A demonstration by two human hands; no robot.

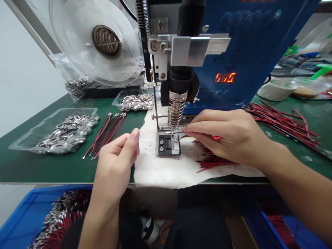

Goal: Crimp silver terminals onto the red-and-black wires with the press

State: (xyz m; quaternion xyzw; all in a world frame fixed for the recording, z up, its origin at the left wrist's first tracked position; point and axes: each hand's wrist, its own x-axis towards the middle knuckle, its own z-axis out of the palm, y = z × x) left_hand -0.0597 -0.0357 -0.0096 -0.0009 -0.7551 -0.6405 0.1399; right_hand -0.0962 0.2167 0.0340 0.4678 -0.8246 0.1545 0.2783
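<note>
My right hand (225, 135) pinches a thin wire (183, 131) at the soldering machine. The wire's end reaches a small metal connector (169, 132) under the spring-wrapped soldering tip (177, 112). Beneath these is a small black fixture (166, 145) with a metal block on it. My left hand (118, 160) hovers left of the fixture, with thumb and curled fingers pressed together; whatever may be between them is hidden. Below my right hand, loose red and black wires (211, 162) lie on a white cloth (155, 173). Several wires with connectors attached (109, 133) lie beyond my left hand.
Clear trays of metal connectors (19, 143) (118, 100) stand at left, near a large clear reel (75, 34). The machine's blue housing (249, 48) rises behind. More red and black wires (282, 121) lie at right. Blue bins (23, 214) sit below the table's front edge.
</note>
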